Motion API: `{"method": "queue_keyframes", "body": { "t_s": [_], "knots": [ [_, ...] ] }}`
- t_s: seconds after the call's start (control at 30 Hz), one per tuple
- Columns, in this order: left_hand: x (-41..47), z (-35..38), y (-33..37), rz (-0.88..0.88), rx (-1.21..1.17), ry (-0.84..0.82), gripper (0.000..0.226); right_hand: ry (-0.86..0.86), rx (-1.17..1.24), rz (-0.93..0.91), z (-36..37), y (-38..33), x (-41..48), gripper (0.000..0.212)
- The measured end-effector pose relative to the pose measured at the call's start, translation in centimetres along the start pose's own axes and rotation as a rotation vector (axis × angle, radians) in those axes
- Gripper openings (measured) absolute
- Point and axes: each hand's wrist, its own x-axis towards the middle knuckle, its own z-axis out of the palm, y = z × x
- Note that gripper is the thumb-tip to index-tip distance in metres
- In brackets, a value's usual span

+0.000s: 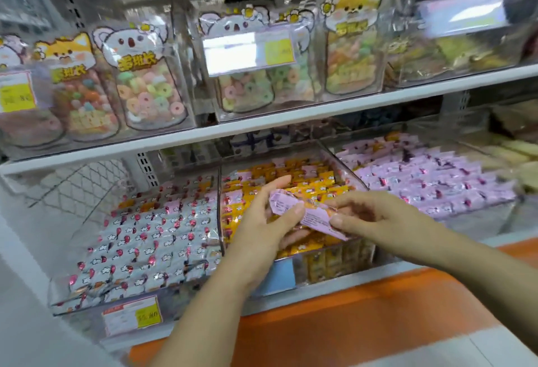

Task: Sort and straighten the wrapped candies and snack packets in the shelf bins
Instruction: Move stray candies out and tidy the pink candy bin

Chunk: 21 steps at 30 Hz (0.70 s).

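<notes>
Pink wrapped candies (316, 219), pinched by left hand (262, 222) and right hand (374, 215) above the yellow-candy bin (334, 262), seem misplaced; next, carry them to the pink-candy bin (468, 222).

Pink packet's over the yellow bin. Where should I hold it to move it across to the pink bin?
Probably by its right end, pinched from the right side. The pink packet is long and flat, tilted down to the right; the right hand pinches that end, nearest the pink bin, while the left hand holds the left end.

Bright, even light; motion blur and glare on the upper bins (262, 55).
</notes>
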Motion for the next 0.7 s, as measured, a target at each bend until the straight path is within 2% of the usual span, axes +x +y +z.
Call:
{"method": "queue_keyframes", "body": {
  "t_s": [0.07,0.17,0.3,0.5,0.6,0.7],
  "knots": [
    [0.8,1.2,-0.1,-0.001,-0.008,-0.02,0.042,0.075,-0.011,0.005,-1.0,1.2,-0.2,0.028],
    [2.4,3.3,0.1,0.011,0.052,-0.014,0.032,0.183,0.028,-0.009,-2.8,2.7,-0.8,0.017],
    [4.9,6.4,-0.1,0.045,0.2,-0.008,0.028,0.288,-0.045,0.006,-5.5,4.2,-1.8,0.026],
    [7.6,10.8,-1.4,0.086,0.29,-0.009,0.024,0.398,-0.043,0.092,-8.6,7.2,-2.8,0.038],
    [8.4,12.5,-2.0,0.074,0.306,-0.051,0.04,0.428,0.075,0.173,-10.2,9.0,-3.4,0.047],
    [8.9,13.8,-2.4,0.074,0.32,-0.115,0.04,0.449,0.24,0.24,-12.0,10.4,-4.2,0.046]
  ]
}}
